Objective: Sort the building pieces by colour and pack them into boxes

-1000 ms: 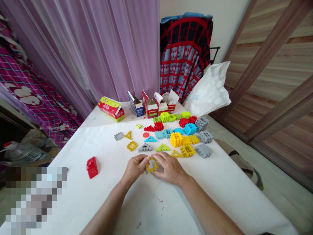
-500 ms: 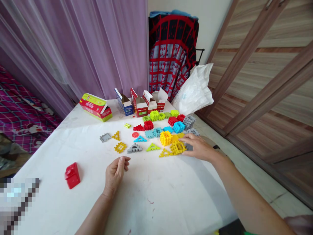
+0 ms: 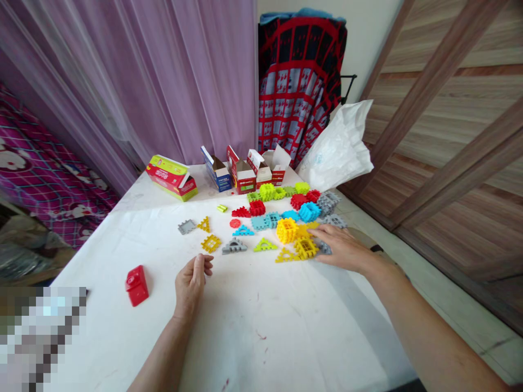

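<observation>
My right hand (image 3: 341,247) reaches over the right end of the toy pieces, thumb and fingers apart. It is by the yellow stacked building pieces (image 3: 305,247) and partly covers some grey interlocking pieces (image 3: 324,247); whether it touches them I cannot tell. A yellow cube (image 3: 287,231) and a yellow triangle piece (image 3: 286,255) are just left of it. Resting on the white cloth, my left hand (image 3: 192,280) has curled fingers with the thumb on top, and nothing shows in it. Beyond it are a grey arched piece (image 3: 234,246), a yellow square piece (image 3: 211,243) and a green triangle (image 3: 265,245).
Blue, red and green pieces lie farther back. Open small boxes (image 3: 245,182), a red-green box (image 3: 174,179) and a white plastic bag (image 3: 337,147) line the far edge. A red plastic object (image 3: 137,286) lies at left, near a pixelated area (image 3: 41,337).
The view has shifted, so the table and pieces appear farther right. Both hands keep nearly the same pose, the right still over the yellow and grey pieces.
</observation>
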### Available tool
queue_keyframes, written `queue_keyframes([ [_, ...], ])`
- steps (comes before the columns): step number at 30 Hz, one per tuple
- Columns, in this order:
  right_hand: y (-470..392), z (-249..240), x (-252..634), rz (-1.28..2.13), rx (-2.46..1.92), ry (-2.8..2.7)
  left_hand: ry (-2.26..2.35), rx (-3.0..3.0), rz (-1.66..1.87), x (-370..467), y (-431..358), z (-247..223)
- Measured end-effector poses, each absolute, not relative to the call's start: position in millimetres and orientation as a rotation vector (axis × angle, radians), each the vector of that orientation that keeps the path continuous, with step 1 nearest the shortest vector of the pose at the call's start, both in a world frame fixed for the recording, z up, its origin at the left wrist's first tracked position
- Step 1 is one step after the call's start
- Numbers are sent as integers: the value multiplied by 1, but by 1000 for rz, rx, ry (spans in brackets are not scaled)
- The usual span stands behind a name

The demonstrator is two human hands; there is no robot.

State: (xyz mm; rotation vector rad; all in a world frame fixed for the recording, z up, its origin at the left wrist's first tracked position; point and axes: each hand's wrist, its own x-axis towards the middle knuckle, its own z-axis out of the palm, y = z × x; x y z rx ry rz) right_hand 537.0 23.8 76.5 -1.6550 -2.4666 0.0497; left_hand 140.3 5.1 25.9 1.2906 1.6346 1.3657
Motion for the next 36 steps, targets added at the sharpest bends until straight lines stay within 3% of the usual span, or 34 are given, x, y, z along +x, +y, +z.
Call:
queue_keyframes([
  [4,9,75,519,-87,-1482,-2337,1985,1493,1356,114,27,26],
  [10,-5,57,442,-78,-1124,-1991,2204,2081,647,115,44,28],
  [14,-11,34,411,-23,-1035,-2036,2212,2190,471,124,43,31],
  [25,-15,16,403,-21,-1046,-2103,2152,1696,957,100,43,33],
  [28,-16,21,396,-85,-1060,-2078,1863,1563,1057,114,30,40],
  [36,-25,36,382,55,-997,-2278,1276,1590,748,166,3,44],
])
